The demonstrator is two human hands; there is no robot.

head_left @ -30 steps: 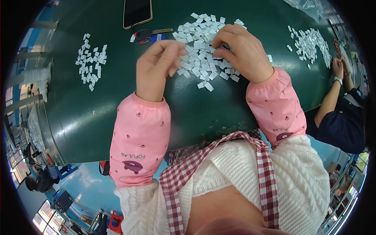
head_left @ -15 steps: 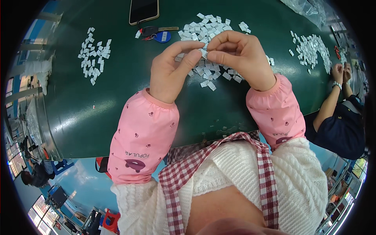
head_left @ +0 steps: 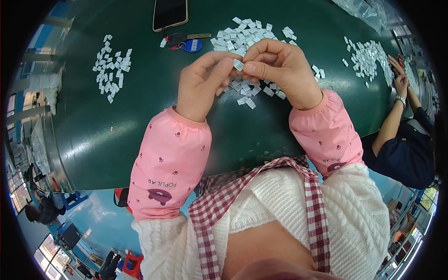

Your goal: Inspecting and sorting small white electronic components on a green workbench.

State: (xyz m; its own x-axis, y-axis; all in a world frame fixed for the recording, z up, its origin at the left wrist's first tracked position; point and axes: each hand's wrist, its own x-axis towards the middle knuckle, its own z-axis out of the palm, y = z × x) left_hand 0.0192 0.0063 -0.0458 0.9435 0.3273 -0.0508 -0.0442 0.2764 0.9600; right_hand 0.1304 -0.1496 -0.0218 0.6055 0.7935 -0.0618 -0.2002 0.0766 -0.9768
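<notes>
Between my two hands is one small white plastic piece (head_left: 238, 65) with dark slots, like a connector housing. My left hand (head_left: 204, 79) pinches it from the left with thumb and forefinger. From the right, the thumb and bent forefinger of my right hand (head_left: 280, 70) close on its other edge. Under and beyond the hands spreads a pile of similar white pieces (head_left: 246, 33) on the green table (head_left: 154, 79). My hands hide part of that pile.
A looser group of white pieces (head_left: 110, 70) lies to the left. Keys with a blue tag (head_left: 192, 45) and a phone (head_left: 170, 13) lie at the far side. To the right, a co-worker's hands (head_left: 400, 79) are beside another pile (head_left: 371, 58). A clear plastic bag (head_left: 366, 14) lies far right.
The held piece has turned and shows more of its slotted face; my fingers have shifted slightly left. The co-worker's hands have moved apart, one reaching toward the pile.
</notes>
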